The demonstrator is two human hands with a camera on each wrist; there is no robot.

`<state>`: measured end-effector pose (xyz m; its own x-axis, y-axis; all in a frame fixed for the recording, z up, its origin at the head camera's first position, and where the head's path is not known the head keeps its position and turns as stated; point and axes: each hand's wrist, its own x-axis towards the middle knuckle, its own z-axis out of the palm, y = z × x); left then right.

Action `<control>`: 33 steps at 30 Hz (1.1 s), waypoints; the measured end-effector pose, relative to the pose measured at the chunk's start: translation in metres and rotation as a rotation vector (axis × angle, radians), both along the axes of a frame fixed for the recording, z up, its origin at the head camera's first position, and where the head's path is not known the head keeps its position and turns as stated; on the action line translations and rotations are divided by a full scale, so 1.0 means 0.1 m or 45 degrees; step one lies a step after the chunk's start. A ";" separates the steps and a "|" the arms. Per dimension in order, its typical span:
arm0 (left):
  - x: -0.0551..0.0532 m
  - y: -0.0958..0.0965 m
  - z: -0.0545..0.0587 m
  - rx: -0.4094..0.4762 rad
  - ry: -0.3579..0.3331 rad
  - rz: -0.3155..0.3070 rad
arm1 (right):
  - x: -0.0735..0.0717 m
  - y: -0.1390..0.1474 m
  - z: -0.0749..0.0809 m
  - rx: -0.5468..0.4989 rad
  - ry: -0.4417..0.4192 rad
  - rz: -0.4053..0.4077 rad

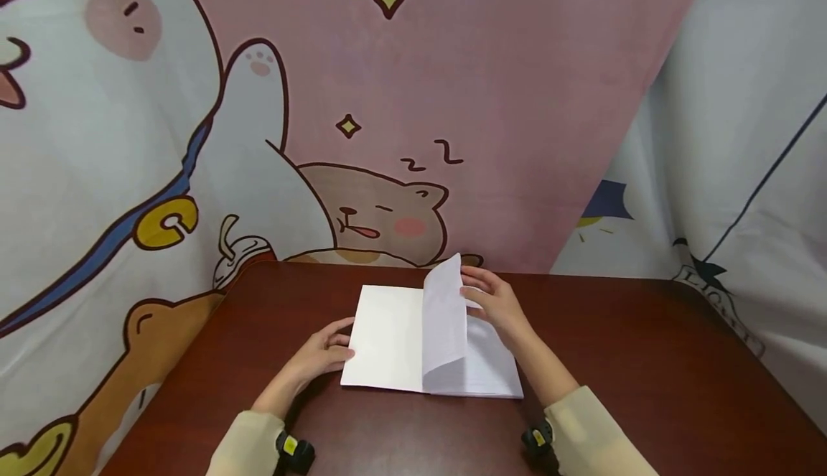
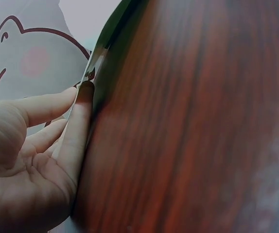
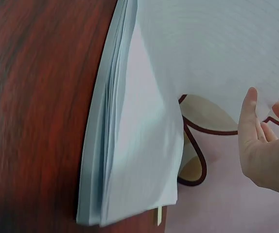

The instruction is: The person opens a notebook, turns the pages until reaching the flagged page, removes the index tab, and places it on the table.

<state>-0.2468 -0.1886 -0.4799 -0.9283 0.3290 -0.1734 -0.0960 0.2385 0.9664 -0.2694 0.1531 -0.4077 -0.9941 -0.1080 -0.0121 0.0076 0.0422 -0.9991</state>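
Note:
An open notebook (image 1: 390,336) with white pages lies on the dark wooden table. Its blank left side is flat, while one lined page (image 1: 444,325) stands raised and curved near the middle. At the left edge is my left hand (image 1: 321,350); in the left wrist view, its thumb and a finger (image 2: 82,114) lie on opposite sides of the thin cover edge. My right hand (image 1: 494,302) is at the upper free edge of the raised page, fingers fairly straight and touching it. The right wrist view shows that hand (image 3: 268,150) beside the page, its far fingertips partly hidden.
The reddish-brown table (image 1: 362,436) spreads around the notebook. Behind it hangs a cartoon-printed cloth (image 1: 517,103). A pale ribbon end (image 3: 159,216) pokes out below the pages. Dark wrist devices (image 1: 297,454) sit at both cuffs.

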 end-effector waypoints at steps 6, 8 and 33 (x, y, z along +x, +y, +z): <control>0.01 0.02 -0.01 0.010 -0.011 0.008 | 0.00 -0.14 -0.04 -0.033 0.020 0.035; 0.01 0.02 -0.01 0.014 -0.007 0.002 | 0.00 -0.19 -0.05 -0.052 0.027 0.035; 0.00 -0.02 -0.02 0.053 -0.004 -0.006 | 0.06 -0.78 -0.20 -0.166 -0.017 -0.019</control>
